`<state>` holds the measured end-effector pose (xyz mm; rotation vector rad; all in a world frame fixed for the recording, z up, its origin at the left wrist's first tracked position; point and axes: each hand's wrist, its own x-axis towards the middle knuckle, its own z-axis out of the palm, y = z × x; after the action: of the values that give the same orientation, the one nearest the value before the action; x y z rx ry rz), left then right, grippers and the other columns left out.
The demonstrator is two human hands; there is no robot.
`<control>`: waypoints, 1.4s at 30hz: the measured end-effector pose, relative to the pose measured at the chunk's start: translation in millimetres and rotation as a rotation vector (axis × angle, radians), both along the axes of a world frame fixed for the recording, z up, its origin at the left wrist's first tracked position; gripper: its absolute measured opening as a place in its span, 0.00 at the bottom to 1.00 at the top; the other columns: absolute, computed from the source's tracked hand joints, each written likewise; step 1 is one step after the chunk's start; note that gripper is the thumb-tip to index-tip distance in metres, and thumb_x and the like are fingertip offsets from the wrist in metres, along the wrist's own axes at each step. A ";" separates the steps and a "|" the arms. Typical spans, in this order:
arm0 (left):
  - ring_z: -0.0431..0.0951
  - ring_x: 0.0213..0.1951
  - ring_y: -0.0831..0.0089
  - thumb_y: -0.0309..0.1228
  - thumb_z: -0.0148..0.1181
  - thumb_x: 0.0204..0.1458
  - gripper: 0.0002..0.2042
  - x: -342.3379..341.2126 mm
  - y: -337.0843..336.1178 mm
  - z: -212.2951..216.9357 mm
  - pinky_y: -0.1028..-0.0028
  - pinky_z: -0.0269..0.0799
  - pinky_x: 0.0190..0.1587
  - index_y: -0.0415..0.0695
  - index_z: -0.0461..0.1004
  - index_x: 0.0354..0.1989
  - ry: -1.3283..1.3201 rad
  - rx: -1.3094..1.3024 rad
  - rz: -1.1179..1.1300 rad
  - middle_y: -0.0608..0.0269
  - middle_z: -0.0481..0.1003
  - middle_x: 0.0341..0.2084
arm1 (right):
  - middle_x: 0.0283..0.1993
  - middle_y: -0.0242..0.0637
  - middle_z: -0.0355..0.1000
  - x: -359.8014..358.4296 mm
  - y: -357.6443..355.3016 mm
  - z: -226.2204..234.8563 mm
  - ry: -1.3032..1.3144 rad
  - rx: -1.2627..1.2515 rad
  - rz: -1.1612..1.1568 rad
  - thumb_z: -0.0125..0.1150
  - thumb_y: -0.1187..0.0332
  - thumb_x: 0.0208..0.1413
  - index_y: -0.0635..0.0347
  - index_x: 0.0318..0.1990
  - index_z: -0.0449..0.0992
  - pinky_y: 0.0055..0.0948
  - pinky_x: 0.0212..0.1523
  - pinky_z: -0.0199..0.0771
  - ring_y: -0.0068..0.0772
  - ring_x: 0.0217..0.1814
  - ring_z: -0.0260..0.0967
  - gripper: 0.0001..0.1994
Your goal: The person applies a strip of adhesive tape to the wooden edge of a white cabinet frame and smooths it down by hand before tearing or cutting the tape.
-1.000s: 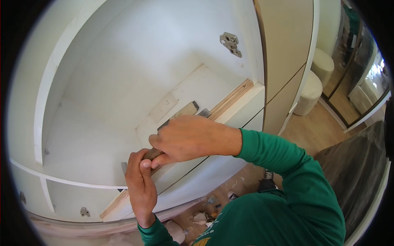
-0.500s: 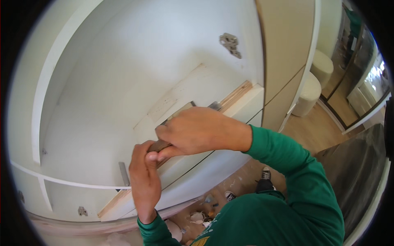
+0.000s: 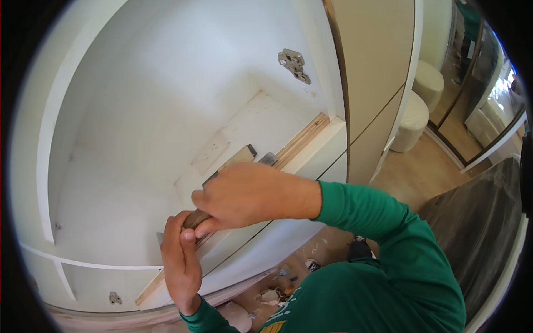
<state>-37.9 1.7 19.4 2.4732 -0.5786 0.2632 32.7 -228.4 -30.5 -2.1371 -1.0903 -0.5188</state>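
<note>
My right hand is closed in a fist around the brown handle of a tool. The thumb and fingers of my left hand close round the handle's lower end, touching my right hand. Both hands are over the bare wooden strip along the front edge of a white cabinet. Beyond my right knuckles a pale bar with a dark end sticks out, and beside it a flat grey metal piece lies along the strip. My hand hides how these join the handle, if they do.
A metal hinge plate is fixed on the cabinet's right inner wall; another small one shows at lower left. Beige door panels, white round stools and a dark wrapped panel stand to the right. Debris lies on the floor.
The whole view has shifted a little. Both hands, still on the handle, have slid slightly toward the near left along the strip, and the pale bar beyond my right hand shows more.
</note>
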 end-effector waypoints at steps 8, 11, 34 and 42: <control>0.74 0.43 0.61 0.37 0.45 0.82 0.18 -6.9 7.5 -1.7 0.65 0.72 0.51 0.33 0.76 0.58 0.006 -0.060 0.055 0.53 0.76 0.42 | 0.27 0.48 0.80 -0.5 13.4 0.9 0.025 0.037 0.044 0.61 0.36 0.70 0.66 0.32 0.84 0.51 0.39 0.85 0.58 0.38 0.85 0.34; 0.74 0.43 0.61 0.37 0.45 0.82 0.19 -9.1 11.8 -4.9 0.66 0.72 0.50 0.33 0.76 0.58 0.017 -0.119 0.073 0.53 0.76 0.41 | 0.27 0.48 0.80 -0.7 17.9 1.4 0.035 0.029 0.054 0.62 0.37 0.69 0.66 0.32 0.84 0.51 0.39 0.85 0.58 0.38 0.85 0.34; 0.74 0.42 0.57 0.36 0.44 0.83 0.18 0.3 -1.4 -16.3 0.63 0.71 0.47 0.34 0.76 0.58 -0.094 -0.029 0.039 0.50 0.74 0.42 | 0.25 0.49 0.79 -1.3 -0.7 10.2 0.059 -0.090 0.016 0.59 0.36 0.72 0.68 0.35 0.81 0.53 0.36 0.83 0.60 0.34 0.84 0.35; 0.73 0.40 0.57 0.36 0.44 0.83 0.18 3.0 -7.1 -17.0 0.62 0.71 0.46 0.34 0.76 0.59 -0.095 -0.042 0.026 0.51 0.72 0.41 | 0.25 0.48 0.78 0.4 -5.2 6.4 0.040 -0.066 0.003 0.59 0.36 0.72 0.68 0.35 0.81 0.53 0.35 0.83 0.60 0.33 0.83 0.35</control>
<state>-34.9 -5.4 2.5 2.4397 -0.5749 0.4014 33.1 -233.6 -24.0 -2.1932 -1.1025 -0.4427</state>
